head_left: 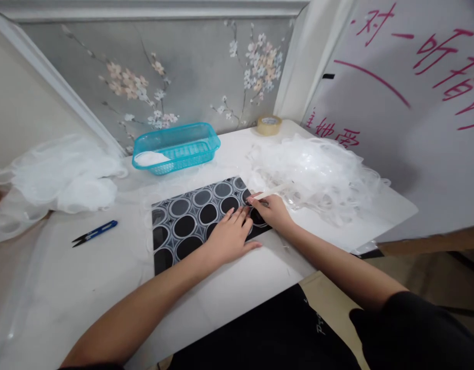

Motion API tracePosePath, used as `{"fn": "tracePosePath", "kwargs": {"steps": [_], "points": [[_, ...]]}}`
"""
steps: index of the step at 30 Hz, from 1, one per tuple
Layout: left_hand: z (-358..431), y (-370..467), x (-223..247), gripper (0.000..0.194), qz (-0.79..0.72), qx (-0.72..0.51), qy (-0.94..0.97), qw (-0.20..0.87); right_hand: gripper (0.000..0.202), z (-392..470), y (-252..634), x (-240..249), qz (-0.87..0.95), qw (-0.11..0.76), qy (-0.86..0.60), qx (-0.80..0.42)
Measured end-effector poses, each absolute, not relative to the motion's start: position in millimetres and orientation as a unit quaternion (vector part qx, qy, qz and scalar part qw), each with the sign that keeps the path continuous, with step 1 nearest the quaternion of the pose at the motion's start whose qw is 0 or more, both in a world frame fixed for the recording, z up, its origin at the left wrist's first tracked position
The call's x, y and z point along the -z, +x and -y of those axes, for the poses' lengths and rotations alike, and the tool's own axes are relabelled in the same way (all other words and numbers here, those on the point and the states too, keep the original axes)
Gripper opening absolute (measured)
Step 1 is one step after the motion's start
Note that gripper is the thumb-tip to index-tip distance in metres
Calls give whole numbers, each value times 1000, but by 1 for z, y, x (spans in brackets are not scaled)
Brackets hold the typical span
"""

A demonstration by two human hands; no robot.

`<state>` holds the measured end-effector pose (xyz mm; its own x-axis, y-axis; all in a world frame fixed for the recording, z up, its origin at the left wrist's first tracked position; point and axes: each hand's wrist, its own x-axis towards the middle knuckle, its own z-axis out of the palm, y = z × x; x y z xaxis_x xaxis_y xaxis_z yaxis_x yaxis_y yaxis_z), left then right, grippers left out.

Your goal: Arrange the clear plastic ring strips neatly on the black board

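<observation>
A black sheet with rows of pale-ringed circles (184,225) lies on the white table. My left hand (230,235) rests on its right half, fingers spread and flat, palm down. At the sheet's right edge, my right hand (271,209) has its fingers closed in a pinch around a thin white strip (273,191), which points up and to the right toward a heap of clear, ring-patterned plastic (317,177). The fingertips of the two hands are close together.
A blue plastic basket (177,146) with a white item inside stands at the back, left of a tape roll (268,125). Blue-handled snips (95,234) lie left of the sheet. White translucent material (63,174) is piled at far left. A whiteboard (376,169) stands at right.
</observation>
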<state>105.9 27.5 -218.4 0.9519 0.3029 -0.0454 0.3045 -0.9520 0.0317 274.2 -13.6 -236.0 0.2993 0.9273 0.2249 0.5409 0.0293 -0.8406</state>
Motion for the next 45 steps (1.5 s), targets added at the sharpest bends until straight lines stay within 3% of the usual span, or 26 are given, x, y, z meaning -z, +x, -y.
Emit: {"fn": "tracePosePath", "kwargs": {"steps": [10, 16, 22, 24, 26, 33, 45], "points": [[-22, 106, 212, 80, -158, 45, 986, 21, 27, 17, 274, 235, 554, 415, -699, -180], [-22, 105, 215, 78, -155, 18, 988, 16, 17, 15, 272, 225, 705, 257, -661, 3], [-22, 101, 218, 79, -154, 30, 987, 18, 36, -11, 337, 169, 486, 349, -789, 139], [-18, 99, 218, 80, -163, 27, 986, 13, 34, -9, 335, 165, 500, 388, -766, 111], [-11, 95, 217, 82, -180, 11, 984, -3, 29, -4, 313, 176, 556, 433, -710, 1], [3, 69, 214, 90, -279, 47, 959, -18, 27, 3, 232, 234, 585, 438, -642, -234], [1, 63, 221, 88, -251, 29, 967, -25, 25, 6, 229, 234, 584, 439, -645, -225]]}}
